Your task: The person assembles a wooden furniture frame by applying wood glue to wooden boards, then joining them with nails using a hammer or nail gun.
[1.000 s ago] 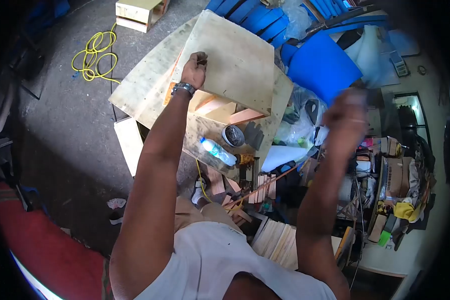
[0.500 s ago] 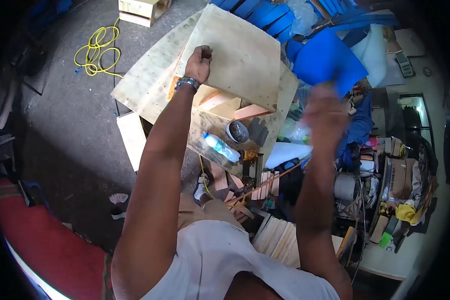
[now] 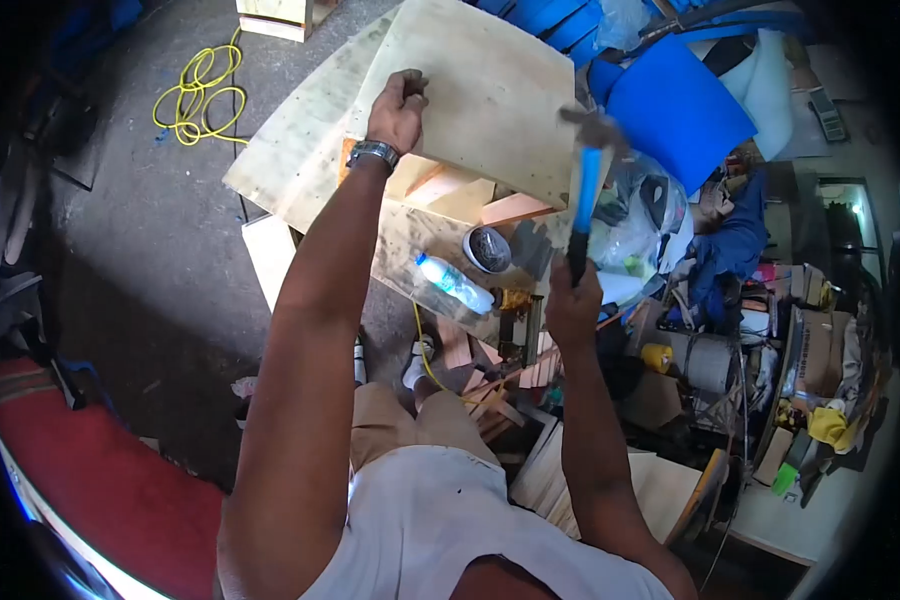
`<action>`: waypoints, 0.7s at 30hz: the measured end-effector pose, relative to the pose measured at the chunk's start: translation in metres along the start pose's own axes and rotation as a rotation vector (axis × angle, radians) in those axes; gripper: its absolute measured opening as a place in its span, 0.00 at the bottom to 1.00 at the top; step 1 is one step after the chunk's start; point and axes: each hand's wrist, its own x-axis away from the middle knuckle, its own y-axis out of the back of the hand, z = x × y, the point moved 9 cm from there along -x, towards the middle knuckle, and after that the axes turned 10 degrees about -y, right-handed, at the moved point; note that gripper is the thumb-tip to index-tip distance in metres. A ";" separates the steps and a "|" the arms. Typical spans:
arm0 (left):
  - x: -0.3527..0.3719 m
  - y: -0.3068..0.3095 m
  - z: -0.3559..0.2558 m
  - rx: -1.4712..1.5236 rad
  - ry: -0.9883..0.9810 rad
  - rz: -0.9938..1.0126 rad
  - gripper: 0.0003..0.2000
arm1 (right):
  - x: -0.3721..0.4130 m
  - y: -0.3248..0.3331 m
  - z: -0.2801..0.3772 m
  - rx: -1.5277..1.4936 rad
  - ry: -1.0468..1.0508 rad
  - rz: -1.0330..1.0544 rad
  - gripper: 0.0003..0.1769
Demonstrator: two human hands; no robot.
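A pale plywood panel point(image 3: 485, 90) forms the top of a wooden box with slanted pieces showing inside. My left hand point(image 3: 397, 115), with a watch point(image 3: 374, 151) at the wrist, rests at the panel's left edge. Its fingers are curled together, and anything in them is hidden or too small to name. My right hand point(image 3: 574, 305) is wrapped round the black grip of a hammer point(image 3: 587, 190) with a blue shaft. The hammer head is slightly blurred near the panel's right edge. A bowl of small dark pieces point(image 3: 487, 250) and a plastic bottle point(image 3: 454, 284) are in front of the box.
Beneath the box is a stained wooden worktop point(image 3: 280, 160). A yellow cable point(image 3: 195, 100) lies coiled on the floor at left. Blue sheets point(image 3: 680, 110) and plastic bags point(image 3: 640, 220) crowd the right side. Stacked boards point(image 3: 545, 470) stand near my right arm.
My right hand has come down and to the left from a blurred raised position, and the hammer now shows plainly. My left hand stays at the same part of the panel.
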 end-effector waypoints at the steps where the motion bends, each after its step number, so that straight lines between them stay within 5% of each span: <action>1: 0.005 -0.003 0.005 0.045 0.029 -0.012 0.17 | -0.005 -0.010 -0.007 -0.014 0.072 0.007 0.20; 3: 0.010 -0.004 0.004 0.051 0.049 -0.025 0.16 | -0.022 -0.038 -0.027 -0.040 0.215 0.023 0.18; 4: 0.013 -0.003 -0.003 0.013 0.048 -0.034 0.17 | -0.023 -0.051 -0.018 0.349 0.086 0.136 0.21; 6: 0.024 -0.005 -0.037 -0.130 -0.005 -0.001 0.19 | -0.036 -0.046 -0.062 0.521 -0.106 0.209 0.24; 9: 0.088 -0.010 -0.091 -0.706 -0.672 -0.006 0.18 | -0.018 0.010 -0.088 0.379 -0.118 0.149 0.23; 13: 0.273 -0.076 0.006 -0.818 -0.370 0.825 0.19 | 0.024 0.057 -0.267 0.276 -0.241 -0.037 0.23; 15: 0.325 -0.109 0.037 -0.848 -0.280 1.096 0.31 | 0.017 0.074 -0.356 0.273 -0.414 -0.092 0.24; 18: 0.343 -0.128 0.104 -0.847 -0.305 1.062 0.38 | -0.032 0.069 -0.463 0.367 -0.505 -0.163 0.24; 19: 0.351 -0.149 0.111 -0.897 -0.245 1.205 0.39 | -0.047 0.067 -0.480 0.419 -0.523 -0.188 0.25; 20: 0.339 -0.170 0.116 -0.980 -0.226 1.313 0.40 | -0.075 0.078 -0.428 0.220 -0.362 -0.233 0.24; 21: 0.343 -0.183 0.136 -1.032 -0.184 1.426 0.41 | -0.110 0.047 -0.489 0.293 -0.505 -0.153 0.22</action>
